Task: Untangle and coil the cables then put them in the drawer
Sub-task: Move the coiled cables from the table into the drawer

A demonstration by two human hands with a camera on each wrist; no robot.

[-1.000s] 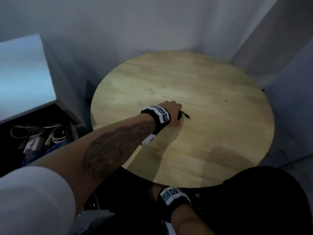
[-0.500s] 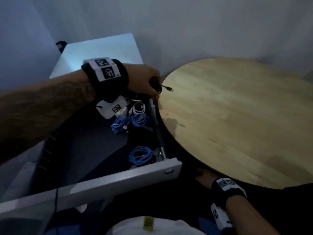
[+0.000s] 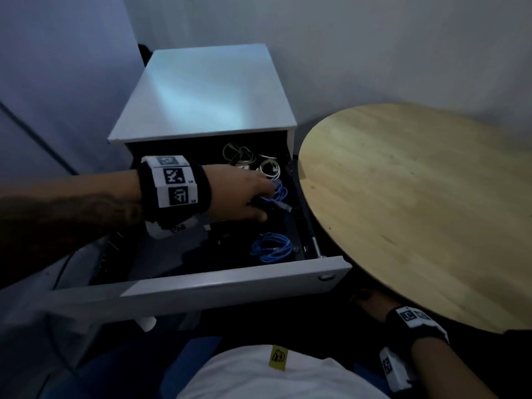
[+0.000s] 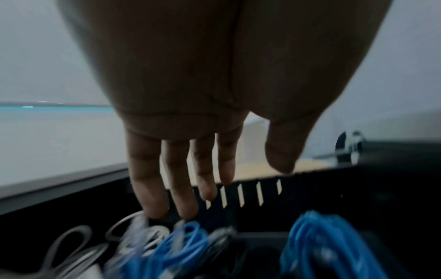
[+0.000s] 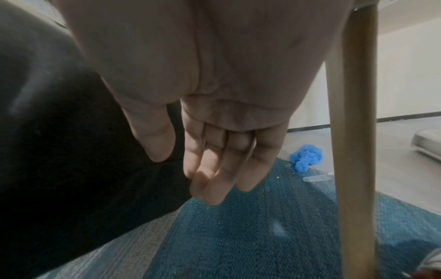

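My left hand (image 3: 259, 197) reaches into the open drawer (image 3: 230, 283), above a blue cable coil (image 3: 279, 194). In the left wrist view this hand (image 4: 233, 181) has straight, spread fingers (image 4: 143, 179) and holds nothing. A small dark cable (image 3: 256, 203) lies just under the palm, too dim to make out. A second blue coil (image 3: 270, 247) sits near the drawer front, and white cables (image 3: 264, 165) lie at the back. My right hand (image 3: 365, 300) hangs below the table edge with loose fingers (image 5: 214, 179), empty.
The drawer belongs to a white cabinet (image 3: 207, 90) against the wall. The round wooden table (image 3: 417, 197) stands close on the right, its rim beside the drawer's right side. Under it are a table leg (image 5: 350, 151) and a blue rug (image 5: 262, 226).
My left hand carried the black cable from the table to the drawer, dropped down inside it and let go. My head turned left towards the cabinet. The right hand stayed below the table.
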